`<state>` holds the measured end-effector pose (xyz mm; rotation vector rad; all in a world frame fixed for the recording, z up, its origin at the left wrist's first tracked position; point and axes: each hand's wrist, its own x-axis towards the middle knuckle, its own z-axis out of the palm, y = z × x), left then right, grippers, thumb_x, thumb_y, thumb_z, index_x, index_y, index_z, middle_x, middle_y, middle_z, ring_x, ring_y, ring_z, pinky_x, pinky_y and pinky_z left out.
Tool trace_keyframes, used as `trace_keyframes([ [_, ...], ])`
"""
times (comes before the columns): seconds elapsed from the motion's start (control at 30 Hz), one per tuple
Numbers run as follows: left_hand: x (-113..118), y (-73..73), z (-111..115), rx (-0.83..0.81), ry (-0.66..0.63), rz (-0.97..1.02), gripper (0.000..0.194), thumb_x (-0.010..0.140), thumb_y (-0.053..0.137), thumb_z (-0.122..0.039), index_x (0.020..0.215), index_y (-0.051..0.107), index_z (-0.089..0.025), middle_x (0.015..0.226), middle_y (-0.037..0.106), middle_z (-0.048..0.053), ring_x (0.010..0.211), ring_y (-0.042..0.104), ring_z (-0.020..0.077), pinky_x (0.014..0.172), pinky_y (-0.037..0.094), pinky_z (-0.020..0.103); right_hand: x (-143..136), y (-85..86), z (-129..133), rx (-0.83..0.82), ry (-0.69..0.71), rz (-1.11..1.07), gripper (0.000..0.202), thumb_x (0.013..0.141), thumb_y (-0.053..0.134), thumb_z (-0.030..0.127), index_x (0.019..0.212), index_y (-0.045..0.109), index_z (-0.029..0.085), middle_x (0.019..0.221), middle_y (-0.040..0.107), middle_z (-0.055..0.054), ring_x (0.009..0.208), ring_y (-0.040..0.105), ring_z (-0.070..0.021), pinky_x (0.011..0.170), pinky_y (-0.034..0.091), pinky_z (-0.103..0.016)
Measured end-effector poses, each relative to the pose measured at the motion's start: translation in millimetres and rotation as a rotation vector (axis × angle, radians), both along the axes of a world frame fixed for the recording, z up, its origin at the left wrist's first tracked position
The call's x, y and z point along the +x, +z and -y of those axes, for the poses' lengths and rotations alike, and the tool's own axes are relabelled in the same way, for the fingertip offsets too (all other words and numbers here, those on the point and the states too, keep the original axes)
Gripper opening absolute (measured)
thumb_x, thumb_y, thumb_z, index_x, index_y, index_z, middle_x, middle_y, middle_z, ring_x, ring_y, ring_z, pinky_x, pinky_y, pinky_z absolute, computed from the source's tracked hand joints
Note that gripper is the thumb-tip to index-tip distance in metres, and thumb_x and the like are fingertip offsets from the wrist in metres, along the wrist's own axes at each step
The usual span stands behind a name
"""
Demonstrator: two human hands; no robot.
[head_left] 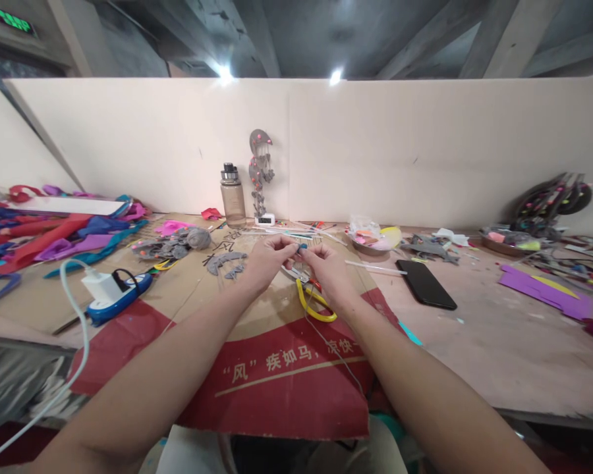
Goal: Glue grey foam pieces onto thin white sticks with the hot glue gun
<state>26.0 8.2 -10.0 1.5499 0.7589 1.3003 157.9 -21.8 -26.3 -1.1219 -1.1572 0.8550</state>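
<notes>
A small dark blue piece (pixel 302 247) is pinched between the fingertips of my left hand (pixel 273 258) and my right hand (pixel 329 264), above the cardboard sheet (pixel 286 401). The two hands nearly meet around it. Just below them lie scissors with yellow handles (pixel 310 306), partly hidden by my right hand. A thin grey cord (pixel 332 349) runs from near the hands down over the red part of the cardboard. Left of my left hand rests a grey crescent-shaped piece with small dangling parts (pixel 222 264).
A water bottle (pixel 234 203) and a grey hanging ornament (pixel 260 161) stand by the back board. Right of my hands lie a black phone (pixel 427 284) and a bowl (pixel 373 243). A blue power strip (pixel 121 299) and colored fabric strips (pixel 64 240) lie left.
</notes>
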Motion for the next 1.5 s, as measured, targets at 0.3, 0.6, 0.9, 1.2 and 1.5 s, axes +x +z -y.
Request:
trace_keyframes([
  [0.3,-21,18.2,-21,-0.372,0.011,0.502,0.006,0.073,0.065,-0.010,0.078,0.062,-0.011,0.066,0.066,0.001,0.051,0.062,0.0059,0.037,0.037,0.009,6,-2.5,0,-0.101,0.173,-0.140,0.035,0.062,0.073,0.045,0.069,0.050,0.019,0.051,0.037,0.010,0.043,0.029,-0.0045,0.042,0.020,-0.021],
  [0.6,-67,35.4,-52,-0.436,0.162,0.906,0.009,0.084,0.053,-0.007,0.081,0.061,-0.010,0.067,0.069,0.004,0.063,0.070,0.0114,0.060,0.058,0.018,25,4.8,3,-0.265,0.248,-0.035,0.029,0.066,0.075,0.038,0.072,0.056,0.017,0.051,0.033,0.009,0.043,0.022,-0.0026,0.040,0.011,-0.018],
  [0.9,-94,36.1,-66,-0.347,0.253,1.077,0.009,0.083,0.055,-0.007,0.084,0.061,-0.013,0.067,0.067,0.000,0.073,0.069,0.0088,0.071,0.057,0.016,56,5.8,17,-0.439,0.415,0.013,0.031,0.065,0.079,0.036,0.072,0.057,0.014,0.056,0.042,0.007,0.044,0.020,-0.0004,0.039,0.009,-0.017],
  [1.2,-103,31.5,-73,-0.253,0.282,1.026,0.012,0.087,0.050,-0.010,0.089,0.059,-0.018,0.087,0.068,0.000,0.107,0.063,0.0090,0.082,0.054,0.016,119,19.7,142,-0.543,0.401,0.028,0.038,0.065,0.077,0.047,0.087,0.071,0.017,0.057,0.047,0.003,0.050,0.043,-0.0052,0.048,0.025,-0.026],
  [1.5,-111,29.7,-79,-0.144,0.320,0.957,0.015,0.099,0.035,-0.013,0.095,0.049,-0.018,0.093,0.066,-0.003,0.105,0.058,0.0014,0.087,0.053,0.015,160,-108.0,254,-0.583,0.060,0.331,0.049,0.065,0.068,0.070,0.066,0.059,0.022,0.056,0.049,-0.001,0.053,0.049,-0.0084,0.053,0.026,-0.031],
])
